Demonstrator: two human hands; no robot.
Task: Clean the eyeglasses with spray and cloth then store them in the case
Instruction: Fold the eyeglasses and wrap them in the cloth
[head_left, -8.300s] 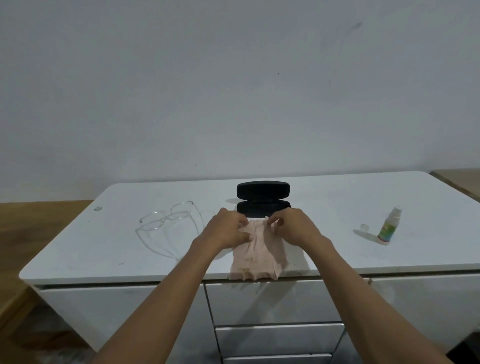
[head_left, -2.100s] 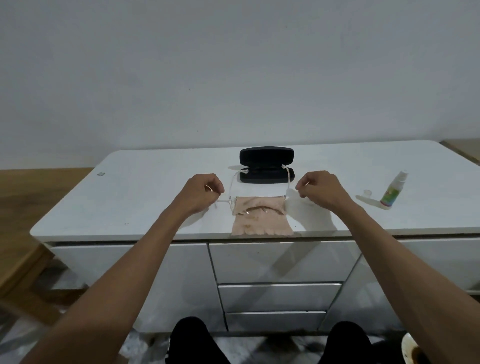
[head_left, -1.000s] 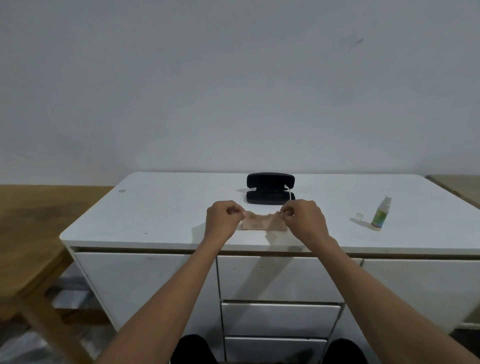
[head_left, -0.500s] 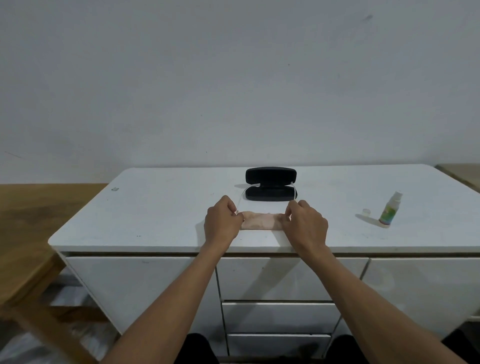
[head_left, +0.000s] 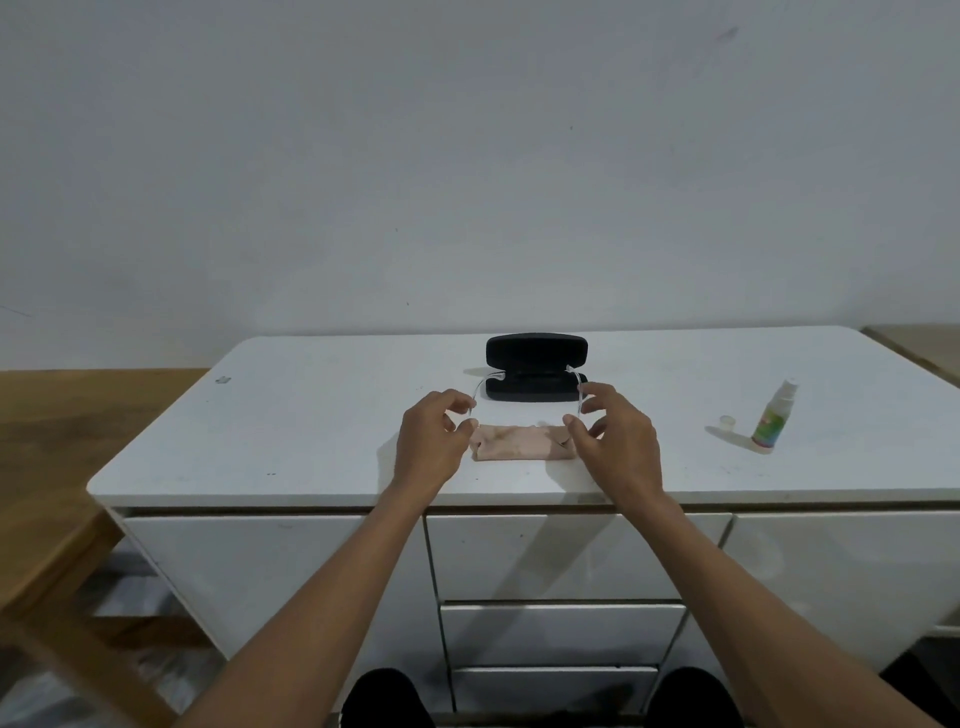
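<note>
Since half a second ago both hands have lifted off the folded cloth. Left hand and right hand each pinch a temple of the eyeglasses at frame centre, temples pointing up-frame toward the open case directly beyond, its long axis crosswise, equally near both.

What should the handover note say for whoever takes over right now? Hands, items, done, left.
Left hand: pinches the left temple of the eyeglasses.
Right hand: pinches the right temple.
Eyeglasses: clear frame, temples unfolded, tips toward the case; the front is hard to make out over the cloth.
Case: black, open, behind the cloth.
Cloth: folded, on the cabinet top between the hands.
Spray bottle: upright at the right, its cap off beside it.
Done: cannot tell from this view whether the lenses are clean.
Left: fold the temples, set the eyeglasses in the case, close it.
</note>
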